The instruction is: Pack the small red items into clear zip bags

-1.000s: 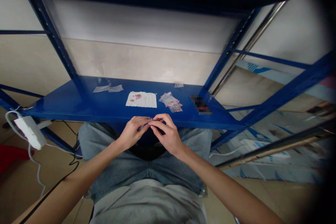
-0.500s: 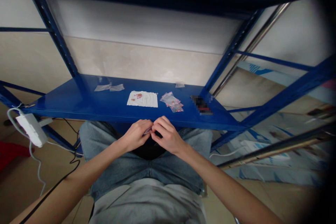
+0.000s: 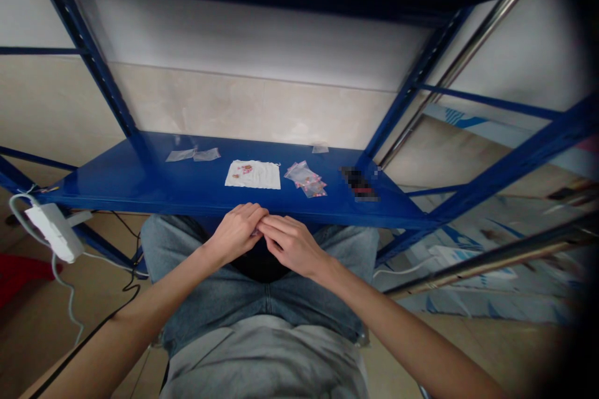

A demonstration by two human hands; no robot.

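My left hand point(image 3: 238, 227) is closed, pinching a small plastic bag point(image 3: 256, 232) over my lap, just in front of the shelf edge. Only a pale, pinkish bit of the bag shows between the fingers. My right hand point(image 3: 292, 242) meets it from the right, fingers pressed together at the same bag and touching the left fingertips. Beyond them on the blue shelf lies a white cloth pouch point(image 3: 262, 176) with small pink and brownish pieces point(image 3: 244, 169) on it. To its right is a loose pile of small zip bags point(image 3: 306, 179) with reddish contents.
Clear bags point(image 3: 206, 154) lie at the shelf's back left, another clear bag point(image 3: 321, 148) at the back right. A blurred-out dark object point(image 3: 359, 184) is on the right. The blue shelf point(image 3: 140, 190) has uprights at both ends. A white power strip point(image 3: 56, 230) hangs left, with cables.
Both hands have shifted slightly left. The right fingers, curled with a gap before, are now straighter and overlap the left fingertips, covering more of the bag.
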